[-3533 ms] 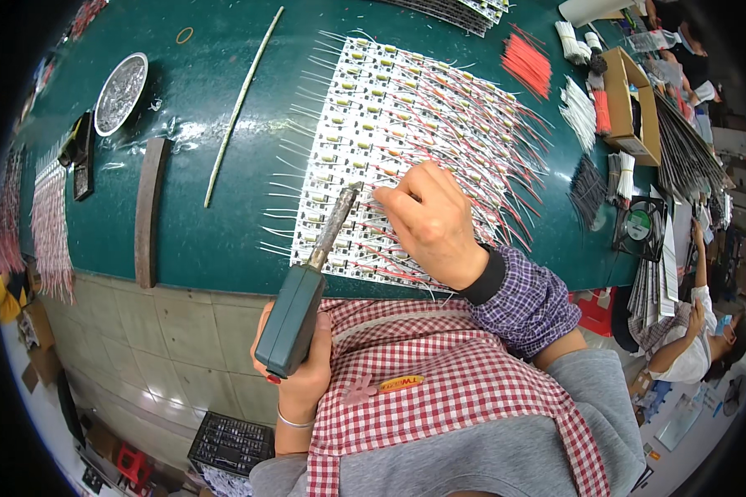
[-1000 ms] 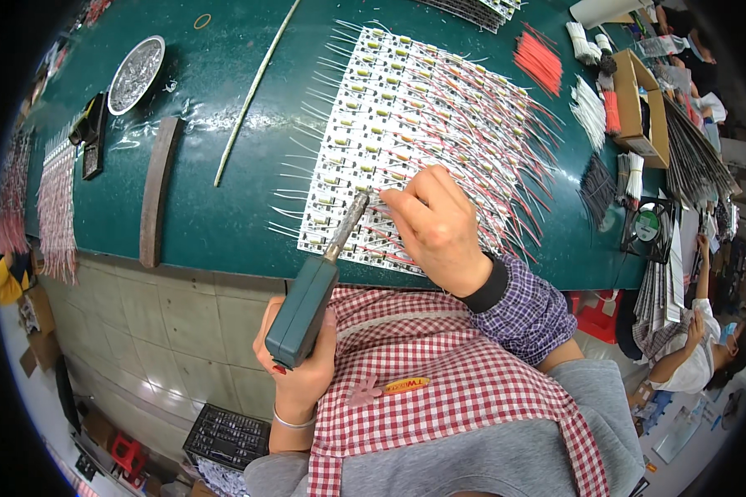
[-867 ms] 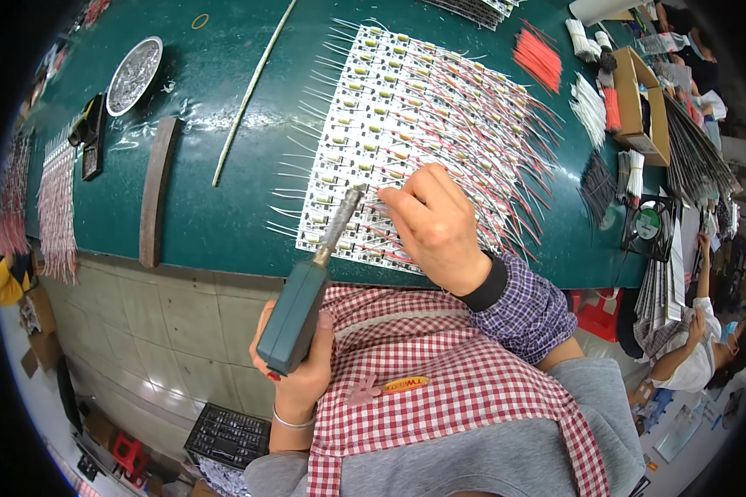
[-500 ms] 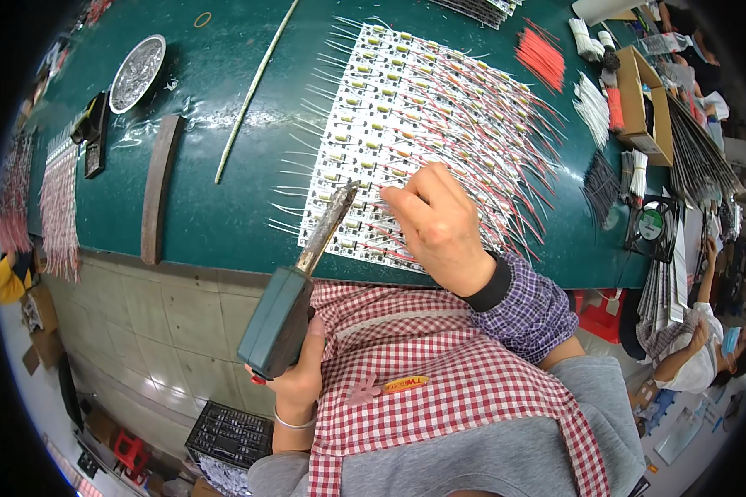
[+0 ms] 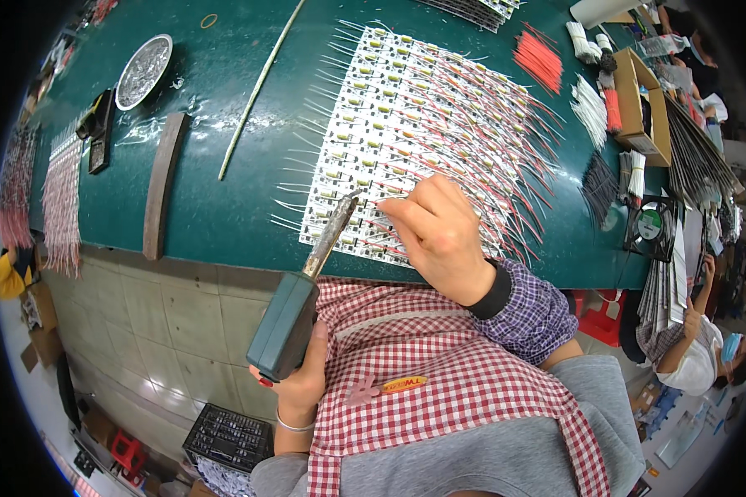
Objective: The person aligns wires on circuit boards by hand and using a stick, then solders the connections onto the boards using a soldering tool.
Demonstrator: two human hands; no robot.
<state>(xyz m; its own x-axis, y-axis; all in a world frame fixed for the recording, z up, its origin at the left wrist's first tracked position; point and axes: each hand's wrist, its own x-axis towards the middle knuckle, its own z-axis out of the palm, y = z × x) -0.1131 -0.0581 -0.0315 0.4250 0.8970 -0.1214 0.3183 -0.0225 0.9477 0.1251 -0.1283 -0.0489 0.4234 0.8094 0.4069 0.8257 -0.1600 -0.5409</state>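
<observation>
My left hand point(image 5: 303, 383) is wrapped round the dark green handle of a soldering iron point(image 5: 282, 325). Its scorched metal barrel slants up to the right, and the tip lies over a panel of small white circuit boards point(image 5: 333, 176). Just right of that tip, my right hand point(image 5: 446, 240) is closed in a pinch low over the panel. Whatever its fingertips hold is too small to make out. Rows of yellowish components cover the boards. Short white wires stick out along the left edge, and many red and white wires point(image 5: 472, 124) fan out over the right side.
Left on the green table point(image 5: 207, 215) are a metal bowl point(image 5: 143, 73), a black holder point(image 5: 99, 137), a dark curved bar point(image 5: 164, 186) and a thin rod point(image 5: 261, 91). Red wire bundles point(image 5: 539, 60), black wires point(image 5: 601, 186), a cardboard box point(image 5: 642, 108) and a small fan point(image 5: 651, 228) lie right.
Both hands and the iron's tip have shifted slightly toward me over the panel. The iron stays in my left hand, and my right hand is still pinched.
</observation>
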